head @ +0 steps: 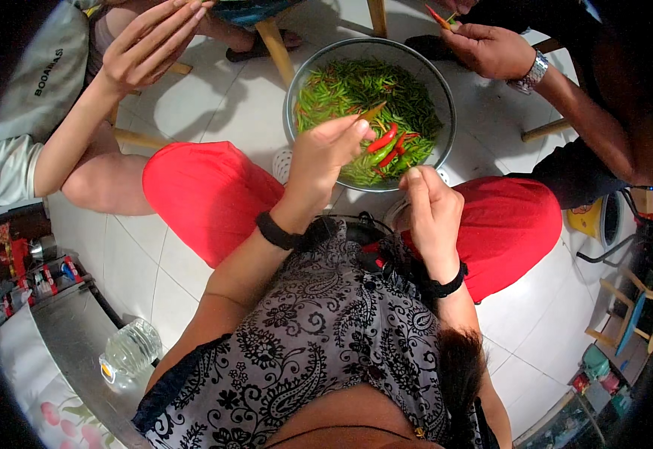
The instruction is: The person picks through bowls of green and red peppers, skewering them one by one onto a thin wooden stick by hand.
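Observation:
My left hand (329,149) pinches a brownish-green chilli pepper (372,111) between thumb and forefinger, above a round metal-rimmed basin (444,140). Inside the basin lies a heap of small green chillies (371,84), mixed with some red ones. Larger red chillies (384,138) and green ones lie on the heap's near side, just under my left hand. My right hand (433,207) is at the basin's near right rim, with thumb and forefinger pressed together and the other fingers curled. Whether something tiny is between those fingertips is too small to tell.
Across the basin, one person's raised hand (144,50) is at the left. Another person's hand (486,50) holds a red chilli (437,17) at the right. Wooden stool legs (276,53) stand behind the basin. A large water bottle (133,351) is at the lower left.

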Action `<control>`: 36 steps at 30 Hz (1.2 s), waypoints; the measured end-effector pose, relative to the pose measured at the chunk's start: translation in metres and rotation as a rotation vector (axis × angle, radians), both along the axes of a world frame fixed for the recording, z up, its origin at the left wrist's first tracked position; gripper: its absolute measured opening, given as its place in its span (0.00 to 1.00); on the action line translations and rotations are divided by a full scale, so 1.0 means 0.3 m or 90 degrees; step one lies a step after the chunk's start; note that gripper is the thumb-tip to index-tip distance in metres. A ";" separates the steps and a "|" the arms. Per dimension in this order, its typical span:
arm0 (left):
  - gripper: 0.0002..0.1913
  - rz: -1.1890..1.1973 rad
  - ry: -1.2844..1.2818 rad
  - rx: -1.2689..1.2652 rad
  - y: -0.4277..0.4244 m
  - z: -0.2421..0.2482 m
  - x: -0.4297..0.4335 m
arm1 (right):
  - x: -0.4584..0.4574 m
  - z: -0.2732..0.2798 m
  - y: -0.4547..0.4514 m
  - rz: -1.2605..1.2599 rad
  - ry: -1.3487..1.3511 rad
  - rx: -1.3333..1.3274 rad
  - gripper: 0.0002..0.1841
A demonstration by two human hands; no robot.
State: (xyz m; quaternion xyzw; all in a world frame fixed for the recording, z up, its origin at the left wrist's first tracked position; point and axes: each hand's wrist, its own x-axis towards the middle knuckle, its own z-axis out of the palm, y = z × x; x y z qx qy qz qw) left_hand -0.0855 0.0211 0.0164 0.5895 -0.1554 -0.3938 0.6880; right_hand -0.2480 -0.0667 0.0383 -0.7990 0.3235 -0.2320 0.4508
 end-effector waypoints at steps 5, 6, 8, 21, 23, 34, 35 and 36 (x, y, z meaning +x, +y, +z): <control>0.20 0.030 -0.029 0.000 -0.003 0.000 -0.004 | 0.003 -0.002 0.002 0.004 -0.029 0.003 0.15; 0.20 0.032 -0.041 0.003 -0.003 0.001 -0.007 | 0.003 -0.002 0.002 0.005 -0.024 0.003 0.15; 0.20 0.037 -0.065 0.008 -0.003 0.004 -0.011 | 0.004 0.003 0.000 0.006 -0.012 0.003 0.15; 0.15 0.060 -0.230 0.021 -0.003 0.005 -0.021 | -0.002 0.012 0.014 -0.005 -0.061 -0.128 0.16; 0.14 0.053 -0.367 0.039 0.009 0.001 -0.012 | -0.007 0.012 0.012 -0.004 -0.046 -0.153 0.16; 0.13 -0.041 -0.763 0.012 0.015 0.021 0.048 | 0.000 0.004 0.010 -0.007 -0.030 -0.029 0.16; 0.13 -0.046 -0.750 0.026 0.014 0.025 0.047 | 0.004 0.003 0.007 -0.008 -0.028 -0.018 0.16; 0.13 -0.057 -0.749 0.029 0.015 0.024 0.049 | 0.005 0.001 0.005 -0.010 -0.025 -0.007 0.16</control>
